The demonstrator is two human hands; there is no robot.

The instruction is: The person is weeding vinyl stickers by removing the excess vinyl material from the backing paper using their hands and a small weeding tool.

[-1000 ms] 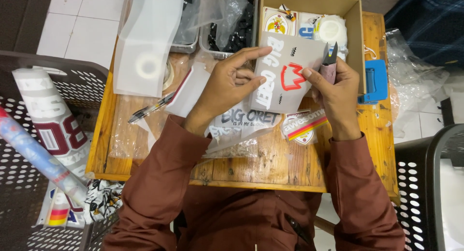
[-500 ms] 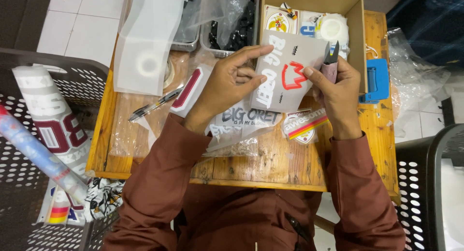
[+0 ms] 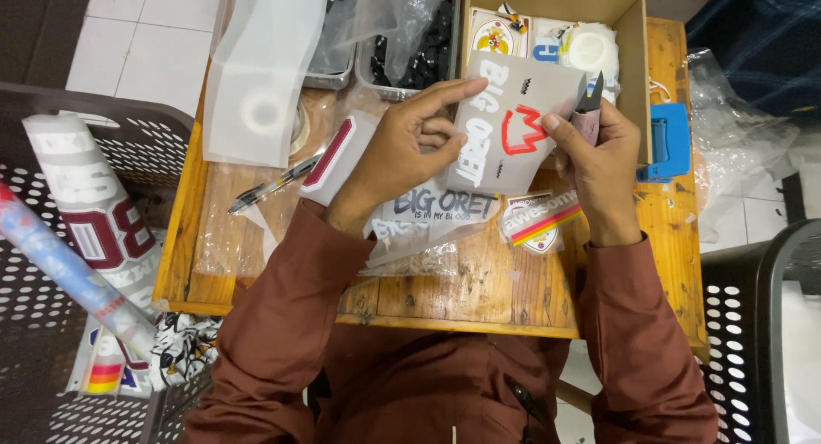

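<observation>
**Sticker sheet held up between both hands**

I hold a grey sticker sheet [image 3: 513,123] above the table [image 3: 479,281], tilted, with white lettering down its left part and a red crown-like shape near the middle. My left hand [image 3: 402,157] has it in a pinching grip: the forefinger stretches along the top edge, the thumb presses from below, the other fingers curl behind. My right hand [image 3: 599,166] is closed around a small pair of tweezers [image 3: 590,102], the dark tips pointing up just beside the sheet's right edge; my right thumb rests on the sheet next to the red shape. Whether the tips touch the sheet I cannot quite tell.

Under the sheet, flat on the table, lie a clear sheet with white lettering [image 3: 436,209] and a striped round-edged sticker [image 3: 539,222]. A cardboard box [image 3: 633,59] stands at the far edge behind my hands, with stickers and a white roll [image 3: 590,49] inside. A blue holder [image 3: 667,140] sits just right of the box. To the left lie a pen [image 3: 274,186], a red-and-white strip [image 3: 338,153] and a translucent film [image 3: 265,76]. A dark perforated basket [image 3: 94,256] with rolled prints stands beside the table on my left.
</observation>
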